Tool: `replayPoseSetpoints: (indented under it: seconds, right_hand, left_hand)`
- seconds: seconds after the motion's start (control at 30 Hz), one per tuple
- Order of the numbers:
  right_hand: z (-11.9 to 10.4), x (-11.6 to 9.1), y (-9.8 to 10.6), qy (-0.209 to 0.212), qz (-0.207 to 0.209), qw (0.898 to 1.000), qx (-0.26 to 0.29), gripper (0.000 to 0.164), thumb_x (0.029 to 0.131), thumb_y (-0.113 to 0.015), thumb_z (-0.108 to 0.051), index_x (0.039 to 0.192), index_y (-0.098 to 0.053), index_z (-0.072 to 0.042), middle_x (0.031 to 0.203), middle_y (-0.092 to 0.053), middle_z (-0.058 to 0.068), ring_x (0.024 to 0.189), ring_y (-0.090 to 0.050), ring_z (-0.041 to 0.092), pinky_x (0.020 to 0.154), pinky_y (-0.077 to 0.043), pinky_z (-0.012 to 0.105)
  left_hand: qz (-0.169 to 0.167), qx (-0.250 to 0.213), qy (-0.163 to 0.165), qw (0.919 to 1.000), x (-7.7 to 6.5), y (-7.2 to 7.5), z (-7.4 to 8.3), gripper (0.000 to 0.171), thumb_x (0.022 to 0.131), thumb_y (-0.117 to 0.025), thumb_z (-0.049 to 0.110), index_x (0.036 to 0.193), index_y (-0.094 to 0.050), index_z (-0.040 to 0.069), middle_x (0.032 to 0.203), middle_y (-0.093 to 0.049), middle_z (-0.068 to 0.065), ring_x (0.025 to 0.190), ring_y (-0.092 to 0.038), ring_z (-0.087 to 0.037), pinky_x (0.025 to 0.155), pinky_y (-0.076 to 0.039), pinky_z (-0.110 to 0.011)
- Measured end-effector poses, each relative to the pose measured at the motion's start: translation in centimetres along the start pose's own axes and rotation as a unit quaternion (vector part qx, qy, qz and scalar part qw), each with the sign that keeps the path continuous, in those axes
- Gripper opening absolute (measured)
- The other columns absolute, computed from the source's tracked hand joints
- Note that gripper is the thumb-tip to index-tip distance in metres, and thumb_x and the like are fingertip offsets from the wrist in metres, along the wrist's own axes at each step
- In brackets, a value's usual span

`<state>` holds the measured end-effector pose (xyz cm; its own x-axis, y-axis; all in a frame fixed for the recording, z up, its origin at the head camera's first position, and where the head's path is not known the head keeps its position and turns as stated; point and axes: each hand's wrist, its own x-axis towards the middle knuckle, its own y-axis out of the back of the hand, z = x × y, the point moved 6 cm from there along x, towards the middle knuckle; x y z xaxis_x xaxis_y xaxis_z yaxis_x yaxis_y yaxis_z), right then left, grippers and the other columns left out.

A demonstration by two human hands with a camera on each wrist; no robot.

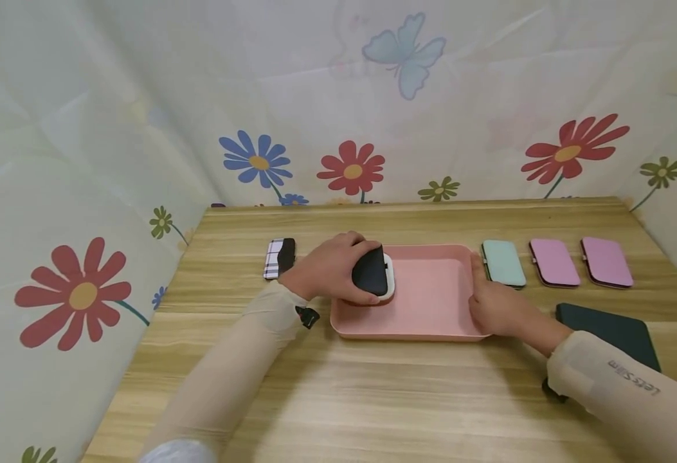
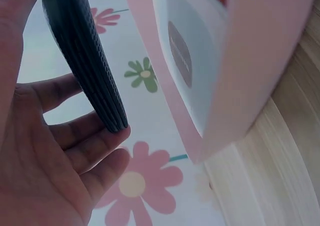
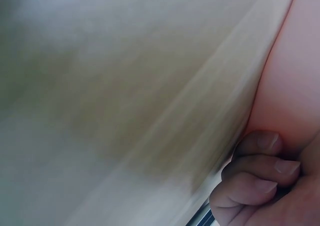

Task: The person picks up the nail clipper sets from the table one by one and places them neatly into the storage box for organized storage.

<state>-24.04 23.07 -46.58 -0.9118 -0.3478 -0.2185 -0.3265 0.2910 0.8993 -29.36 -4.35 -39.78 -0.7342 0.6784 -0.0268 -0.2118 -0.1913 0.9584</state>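
My left hand pinches a dark, thin wallet between thumb and fingers, over the left end of a pink tray. In the left wrist view the wallet shows layered edges and a textured face, and it stands apart from the tray wall. A white flat case with rounded corners lies in the tray, partly hidden under the wallet; an oval label shows on it in the left wrist view. My right hand grips the tray's right rim, its fingers curled against the outside in the right wrist view.
To the right of the tray lie a mint wallet and two pink wallets, one beside the other. A dark green flat box sits near the right forearm. A plaid card holder lies left. Floral curtains border the wooden table.
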Motion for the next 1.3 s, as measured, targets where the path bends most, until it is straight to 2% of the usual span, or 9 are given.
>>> replayPoseSetpoints:
  seconds: [0.23, 0.47, 0.63, 0.7, 0.77, 0.93, 1.07, 1.2, 1.3]
  right_hand:
    - [0.0, -0.1, 0.2, 0.005, 0.009, 1.000, 0.007, 0.087, 0.100, -0.038, -0.009, 0.149, 0.033, 0.001, 0.062, -0.050, 0.004, 0.051, -0.048, 0.015, 0.049, -0.038, 0.030]
    - [0.0, 0.1, 0.3, -0.006, -0.013, 1.000, 0.008, 0.086, 0.101, -0.036, -0.012, 0.147, 0.034, 0.004, 0.066, -0.054, 0.005, 0.055, -0.051, 0.016, 0.051, -0.040, 0.030]
    - [0.3, 0.1, 0.2, -0.018, -0.019, 1.000, 0.013, 0.090, 0.101, -0.040, -0.016, 0.147, 0.035, 0.001, 0.070, -0.057, 0.007, 0.058, -0.053, 0.017, 0.054, -0.041, 0.032]
    - [0.5, 0.2, 0.2, -0.026, -0.020, 0.999, 0.012, 0.092, 0.100, -0.042, -0.020, 0.148, 0.033, 0.002, 0.073, -0.060, 0.010, 0.062, -0.055, 0.018, 0.057, -0.043, 0.033]
    - [0.6, 0.4, 0.3, -0.028, -0.018, 0.999, 0.009, 0.095, 0.099, -0.046, -0.025, 0.150, 0.029, 0.005, 0.085, -0.065, 0.017, 0.069, -0.059, 0.020, 0.063, -0.047, 0.036]
    - [0.6, 0.6, 0.4, -0.027, -0.026, 0.999, 0.002, 0.101, 0.096, -0.052, -0.031, 0.151, 0.023, 0.009, 0.110, -0.066, 0.030, 0.082, -0.064, 0.025, 0.074, -0.053, 0.046]
    - [0.7, 0.6, 0.3, -0.039, -0.032, 0.998, -0.032, 0.101, 0.096, -0.050, -0.033, 0.151, 0.024, 0.008, 0.101, -0.070, 0.022, 0.077, -0.064, 0.022, 0.066, -0.052, 0.042]
    - [0.8, 0.6, 0.2, -0.058, -0.030, 0.996, -0.064, 0.095, 0.098, -0.043, -0.034, 0.151, 0.023, 0.008, 0.085, -0.068, 0.011, 0.069, -0.061, 0.020, 0.056, -0.046, 0.037]
    - [0.6, 0.5, 0.3, -0.062, -0.028, 0.995, -0.072, 0.092, 0.099, -0.041, -0.033, 0.151, 0.022, 0.008, 0.081, -0.066, 0.008, 0.067, -0.059, 0.020, 0.054, -0.044, 0.036]
  left_hand:
    - [-0.011, 0.019, 0.002, 0.9998, 1.6, 0.0, 1.5, 0.098, 0.069, -0.075, 0.070, 0.150, -0.044, 0.026, 0.136, -0.049, -0.001, 0.113, -0.048, -0.015, 0.090, -0.053, -0.032]
    - [-0.037, 0.007, -0.020, 0.9991, 3.8, -1.3, 2.7, 0.096, 0.070, -0.076, 0.069, 0.150, -0.045, 0.026, 0.135, -0.048, -0.001, 0.111, -0.048, -0.014, 0.089, -0.053, -0.030]
    - [-0.053, 0.010, -0.003, 0.9985, 5.0, -2.0, 3.7, 0.095, 0.070, -0.076, 0.070, 0.150, -0.044, 0.030, 0.134, -0.047, 0.001, 0.109, -0.047, -0.013, 0.080, -0.055, -0.032]
    - [-0.059, 0.014, 0.004, 0.9981, 5.4, -2.3, 4.0, 0.094, 0.070, -0.075, 0.071, 0.150, -0.044, 0.033, 0.133, -0.047, 0.002, 0.110, -0.047, -0.012, 0.077, -0.054, -0.033]
    - [-0.067, 0.021, 0.008, 0.9975, 5.8, -2.6, 4.4, 0.094, 0.070, -0.073, 0.073, 0.150, -0.042, 0.035, 0.134, -0.047, 0.003, 0.111, -0.046, -0.012, 0.074, -0.052, -0.035]
    - [-0.080, 0.033, -0.009, 0.9962, 6.8, -3.1, 5.5, 0.093, 0.073, -0.072, 0.072, 0.151, -0.042, 0.031, 0.133, -0.047, 0.001, 0.112, -0.045, -0.013, 0.079, -0.052, -0.032]
    - [-0.082, 0.039, -0.023, 0.9957, 7.5, -3.8, 6.2, 0.090, 0.074, -0.073, 0.069, 0.149, -0.044, 0.028, 0.128, -0.047, 0.001, 0.109, -0.044, -0.013, 0.080, -0.051, -0.026]
    - [-0.090, 0.052, -0.031, 0.9941, 8.2, -4.5, 7.0, 0.088, 0.074, -0.072, 0.069, 0.147, -0.045, 0.029, 0.124, -0.047, 0.002, 0.106, -0.044, -0.011, 0.079, -0.050, -0.027]
    - [-0.095, 0.066, -0.032, 0.9928, 8.7, -5.0, 7.4, 0.085, 0.075, -0.071, 0.069, 0.146, -0.046, 0.030, 0.123, -0.048, 0.002, 0.105, -0.045, -0.011, 0.079, -0.049, -0.027]
